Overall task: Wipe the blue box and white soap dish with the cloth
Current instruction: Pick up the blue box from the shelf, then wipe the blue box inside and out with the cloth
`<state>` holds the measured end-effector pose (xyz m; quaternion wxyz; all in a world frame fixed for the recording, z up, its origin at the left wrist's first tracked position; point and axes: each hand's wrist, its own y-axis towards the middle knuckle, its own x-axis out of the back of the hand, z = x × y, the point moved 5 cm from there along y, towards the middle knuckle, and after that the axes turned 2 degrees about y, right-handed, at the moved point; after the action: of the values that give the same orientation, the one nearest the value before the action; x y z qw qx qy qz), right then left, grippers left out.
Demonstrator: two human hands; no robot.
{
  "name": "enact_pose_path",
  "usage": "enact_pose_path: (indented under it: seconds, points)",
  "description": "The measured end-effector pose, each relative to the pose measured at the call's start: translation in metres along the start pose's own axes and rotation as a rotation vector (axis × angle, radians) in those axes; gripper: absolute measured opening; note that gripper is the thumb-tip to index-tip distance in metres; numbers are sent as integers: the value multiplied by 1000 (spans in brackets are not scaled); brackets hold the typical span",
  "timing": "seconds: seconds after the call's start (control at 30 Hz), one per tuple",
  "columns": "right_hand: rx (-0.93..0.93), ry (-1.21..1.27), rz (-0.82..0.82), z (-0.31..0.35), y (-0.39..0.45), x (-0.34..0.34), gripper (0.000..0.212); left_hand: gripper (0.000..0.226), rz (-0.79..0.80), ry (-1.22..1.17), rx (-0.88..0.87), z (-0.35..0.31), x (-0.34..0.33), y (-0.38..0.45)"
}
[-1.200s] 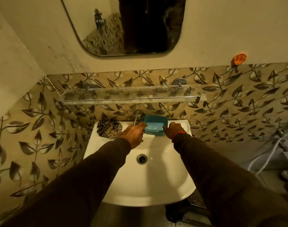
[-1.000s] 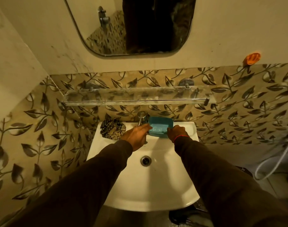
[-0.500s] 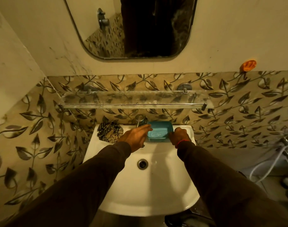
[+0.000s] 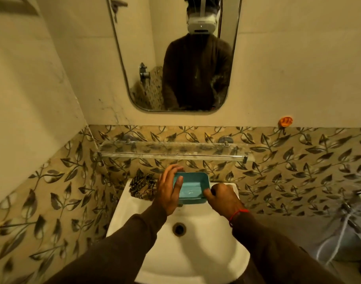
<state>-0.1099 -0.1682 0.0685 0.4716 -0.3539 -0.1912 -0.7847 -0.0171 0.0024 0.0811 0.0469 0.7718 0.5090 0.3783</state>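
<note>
The blue box [image 4: 193, 188], an open teal plastic tray, is held over the back of the white sink [image 4: 187, 259]. My left hand [image 4: 168, 193] clasps its left wall, thumb inside and fingers spread behind the rim. My right hand [image 4: 221, 198] pinches its near right corner. A striped, crumpled cloth [image 4: 143, 188] lies on the sink's back left corner, touched by neither hand. A white edge [image 4: 233, 186] shows behind my right hand; I cannot tell if it is the soap dish.
A glass shelf [image 4: 171, 153] runs along the wall just above the box. A mirror [image 4: 175, 58] hangs higher up. The drain [image 4: 179, 228] lies in the basin's middle. An orange hook [image 4: 285, 121] and a hose with fittings [image 4: 339, 232] are to the right.
The blue box has come up a little and now covers the tap. My left hand has shifted onto the box's left wall. The view has tilted upward, showing more mirror.
</note>
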Motion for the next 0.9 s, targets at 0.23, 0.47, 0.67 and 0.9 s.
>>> enact_pose_path:
  seconds: [0.23,0.47,0.67,0.9]
  points:
    - [206,104,-55,61,-28,6,33,43,-212,-621,497,8,45,-10]
    - [283,287,122,110,-24,-19,39,48,-205,-790,884,39,84,-25]
    - [141,339,210,110,9,-75,45,39,-415,-783,892,60,142,-38]
    - [176,119,240,129,63,-146,29,44,-481,-727,902,73,190,-54]
